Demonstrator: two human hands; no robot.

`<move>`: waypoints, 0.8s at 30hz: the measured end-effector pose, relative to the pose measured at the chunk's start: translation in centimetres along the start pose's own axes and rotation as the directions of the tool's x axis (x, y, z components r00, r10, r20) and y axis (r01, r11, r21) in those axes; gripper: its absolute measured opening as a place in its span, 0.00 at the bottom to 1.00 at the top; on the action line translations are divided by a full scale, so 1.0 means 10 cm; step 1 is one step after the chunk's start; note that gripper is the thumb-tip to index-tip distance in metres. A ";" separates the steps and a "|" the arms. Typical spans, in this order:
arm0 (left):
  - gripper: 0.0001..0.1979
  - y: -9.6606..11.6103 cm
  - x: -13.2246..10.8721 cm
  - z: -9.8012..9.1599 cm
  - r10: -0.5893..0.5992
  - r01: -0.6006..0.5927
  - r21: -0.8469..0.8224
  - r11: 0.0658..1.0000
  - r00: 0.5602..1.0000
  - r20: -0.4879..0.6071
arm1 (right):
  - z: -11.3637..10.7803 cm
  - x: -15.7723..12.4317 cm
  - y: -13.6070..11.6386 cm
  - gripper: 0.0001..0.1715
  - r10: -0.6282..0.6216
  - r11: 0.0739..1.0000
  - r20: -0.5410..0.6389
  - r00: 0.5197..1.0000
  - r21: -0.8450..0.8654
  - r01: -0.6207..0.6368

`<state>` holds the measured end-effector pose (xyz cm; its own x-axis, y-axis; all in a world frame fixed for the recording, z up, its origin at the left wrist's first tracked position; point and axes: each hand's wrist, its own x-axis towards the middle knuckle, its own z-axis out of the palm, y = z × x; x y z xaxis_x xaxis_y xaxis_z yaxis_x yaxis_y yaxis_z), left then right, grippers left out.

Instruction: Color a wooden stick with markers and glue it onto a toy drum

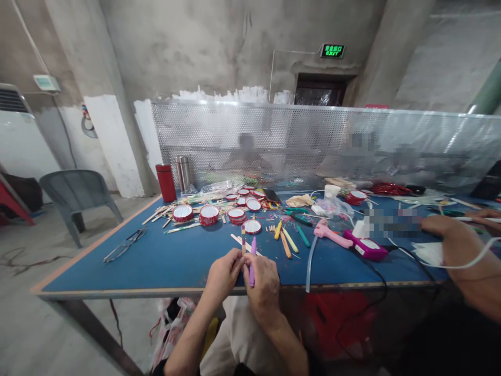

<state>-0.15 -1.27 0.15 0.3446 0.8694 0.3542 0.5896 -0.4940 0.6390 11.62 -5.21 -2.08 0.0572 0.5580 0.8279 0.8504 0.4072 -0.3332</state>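
At the table's front edge, my left hand [226, 272] is closed on the lower end of a thin craft stick [243, 236], which stands upright and bears coloured bands. Beside it my right hand [264, 284] grips a purple marker [252, 263], its tip end pointing up. The two hands touch at the fingertips. Just beyond them lie plain wooden sticks [237, 239] and a small red-rimmed drum [252, 226]. Yellow, orange and teal markers [285, 244] rest to the right of my hands.
A pink glue gun [332, 233] and a purple box with a cord [366, 246] lie to the right. Eyeglasses [125, 245] are on the left. More drums [209, 214] and a red flask [165, 183] stand farther back. A co-worker's arm [465, 250] reaches in from the right.
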 end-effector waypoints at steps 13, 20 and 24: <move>0.10 0.01 0.01 -0.01 0.076 -0.076 -0.002 0.997 0.993 -0.086 | 0.01 -0.01 0.03 0.08 -0.022 1.000 0.016 1.000 0.003 0.022; 0.11 0.05 0.03 0.00 -0.017 0.018 0.024 1.000 0.998 -0.055 | 0.02 -0.01 0.03 0.09 -0.042 0.999 0.042 0.998 -0.010 0.043; 0.11 0.07 0.03 0.00 -0.055 0.057 0.044 0.997 0.998 -0.040 | 0.01 -0.02 0.02 0.10 -0.024 1.000 0.060 0.998 -0.018 0.025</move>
<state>0.37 -1.32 0.76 0.2821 0.8949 0.3458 0.6400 -0.4441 0.6270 11.71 -5.24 -2.37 0.0056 0.5903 0.8072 0.8610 0.4077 -0.3041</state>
